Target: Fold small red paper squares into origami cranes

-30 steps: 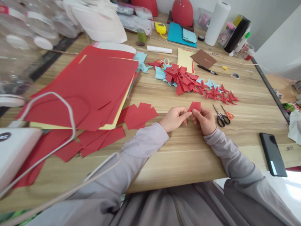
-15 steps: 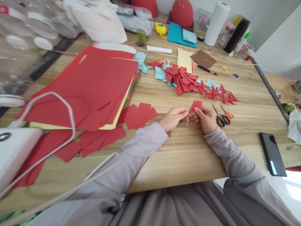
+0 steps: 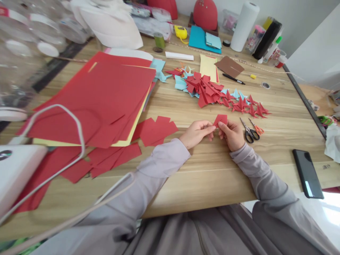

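A small folded piece of red paper point(image 3: 221, 119) is held just above the table between my two hands. My left hand point(image 3: 198, 133) pinches its left corner with thumb and fingertips. On the other side, my right hand point(image 3: 232, 134) grips the paper with the thumb on top and the fingers curled beneath, which hides its lower part. Beyond the hands lies a heap of folded red paper pieces point(image 3: 204, 88), with a row of red paper cranes point(image 3: 248, 106) at its right. Black-handled scissors point(image 3: 249, 132) and small orange scissors point(image 3: 257, 127) rest right of my right hand.
Large red sheets point(image 3: 106, 95) are stacked at the left, with cut red squares point(image 3: 156, 130) beside them. A white cable point(image 3: 79, 124) loops over the stack. A phone point(image 3: 308, 173) lies near the right edge. A pen point(image 3: 233, 78) and brown paper point(image 3: 228, 66) are farther back.
The left fingertips have moved slightly right and farther onto the red paper, which has turned a little. The right hand keeps its hold.
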### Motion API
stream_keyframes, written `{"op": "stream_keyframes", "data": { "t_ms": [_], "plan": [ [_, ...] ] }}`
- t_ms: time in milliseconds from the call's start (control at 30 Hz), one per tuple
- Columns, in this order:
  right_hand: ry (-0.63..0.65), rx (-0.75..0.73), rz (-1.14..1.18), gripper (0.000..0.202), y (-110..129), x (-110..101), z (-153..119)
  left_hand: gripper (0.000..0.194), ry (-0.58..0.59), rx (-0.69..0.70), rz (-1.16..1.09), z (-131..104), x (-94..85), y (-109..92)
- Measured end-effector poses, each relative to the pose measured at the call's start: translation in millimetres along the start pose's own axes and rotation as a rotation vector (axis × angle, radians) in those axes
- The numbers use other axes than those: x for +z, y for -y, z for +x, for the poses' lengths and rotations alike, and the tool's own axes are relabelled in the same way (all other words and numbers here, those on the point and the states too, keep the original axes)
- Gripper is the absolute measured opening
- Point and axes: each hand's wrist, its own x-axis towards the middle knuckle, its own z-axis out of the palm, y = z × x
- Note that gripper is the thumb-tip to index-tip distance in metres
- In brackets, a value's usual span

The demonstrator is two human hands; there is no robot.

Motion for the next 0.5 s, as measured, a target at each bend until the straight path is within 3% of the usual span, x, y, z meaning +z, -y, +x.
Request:
{"op": "stream_keyframes", "data": {
  "t_ms": [233,500],
  "plan": [
    [0.009,0.027,-0.002,0.034,1.6,0.6,-0.6,0.025,-0.01,0.019,0.124,0.6,0.7,0.1],
    [0.005,0.048,0.031,0.032,2.2,0.9,0.2,0.026,-0.004,0.032,0.113,1.8,-1.7,6.7]
  ]
}}
